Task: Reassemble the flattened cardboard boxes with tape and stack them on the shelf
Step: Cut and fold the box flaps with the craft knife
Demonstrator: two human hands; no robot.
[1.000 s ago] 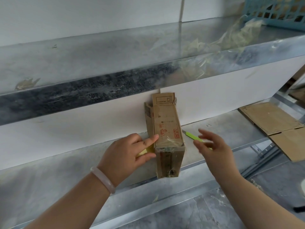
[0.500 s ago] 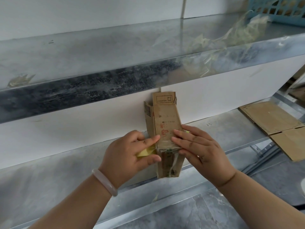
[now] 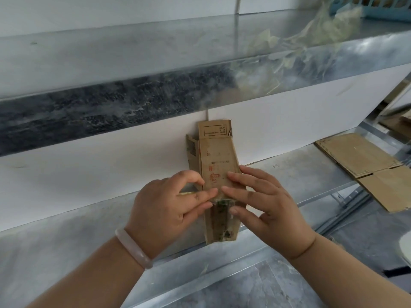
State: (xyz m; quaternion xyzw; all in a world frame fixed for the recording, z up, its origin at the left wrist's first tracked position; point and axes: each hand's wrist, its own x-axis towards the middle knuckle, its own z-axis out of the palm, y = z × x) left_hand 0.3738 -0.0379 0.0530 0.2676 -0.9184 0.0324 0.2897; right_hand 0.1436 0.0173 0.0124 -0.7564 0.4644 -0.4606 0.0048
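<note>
A small brown cardboard box lies lengthwise on the lower metal shelf, its far flaps open against the white wall. Old tape shows on its near end face. My left hand, with a pale bangle on the wrist, sits at the box's left side. Its fingertips rest on the near top edge, and its curled fingers hold a small yellow thing that is mostly hidden. My right hand presses straight fingers on the box's top, with the thumb against the near end face.
Flattened cardboard lies on the same shelf to the right. The upper metal shelf overhangs the box and carries crumpled clear plastic and a blue basket. Grey floor lies below the shelf edge.
My right hand came in from the right of the box and settled on its top. My left fingers slid from the box's side onto its near top edge. The box stayed put.
</note>
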